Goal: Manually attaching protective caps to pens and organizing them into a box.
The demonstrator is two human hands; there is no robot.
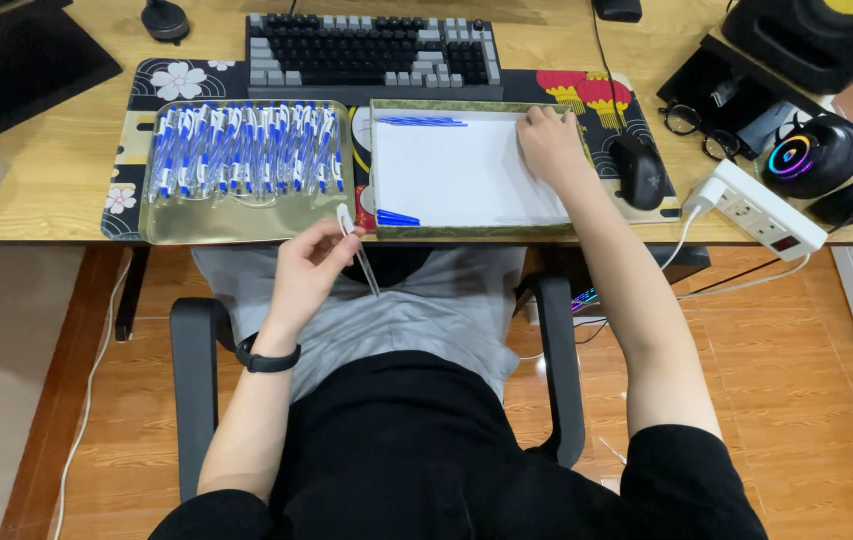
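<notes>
The left hand [309, 268] pinched a clear plastic pen barrel [359, 252] above the lap; it could slip floorward. The right hand [550, 142] lay flat, fingers spread, on the white-lined shallow box [447, 175] on the bench.

Behind your desk mat [587, 95] sits the keyboard [372, 48]. On the mat's right end rests a mouse [639, 170]; further right lie glasses [695, 128], a power strip [767, 210] and headphones [827, 160].
</notes>
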